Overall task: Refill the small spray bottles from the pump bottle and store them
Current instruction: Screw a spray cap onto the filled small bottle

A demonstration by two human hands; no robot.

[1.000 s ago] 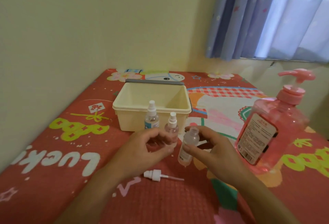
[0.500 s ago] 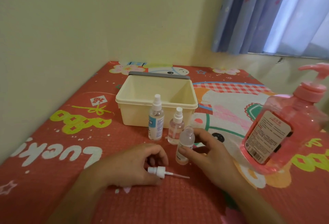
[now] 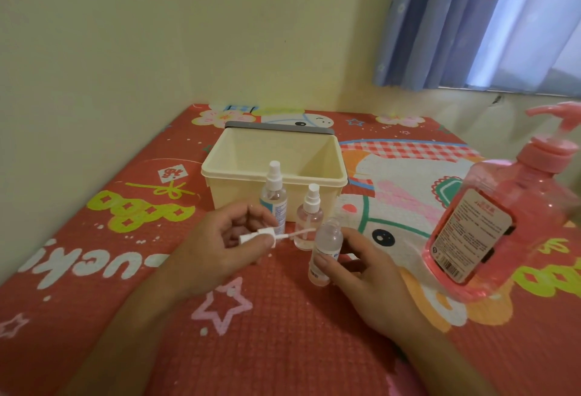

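White plastic spray head [image 3: 261, 236], its thin tube pointing right, is pinched in the fingers [image 3: 251, 217] of the left hand [image 3: 220, 247], just above the table [image 3: 283, 332] and about midway between its left and right edges. Just beside it, the right hand [image 3: 371, 279] grips the open small bottle [image 3: 327, 244] round its lower half, thumb in front. The bottle leans a little, and its bare neck is close to the tube's tip without touching it. How full it is I cannot tell (the plastic is clear, and so is whatever is inside).

The step in hand looks to be refitting the head. To do it well, bring the bottle upright and steady it low on the table. Feed the tube's tip into the neck first, then lower the head straight down and turn it until snug. A crooked start would likely cross the thread or bend the tube.

Just behind stand a taller spray bottle [image 3: 274, 197] and a shorter spray bottle [image 3: 309, 216], both capped, in front of the cream box [image 3: 239, 175] toward the far edge, so the hands need to move with care. The pink pump bottle [image 3: 490, 225] stands near the right edge, well apart.
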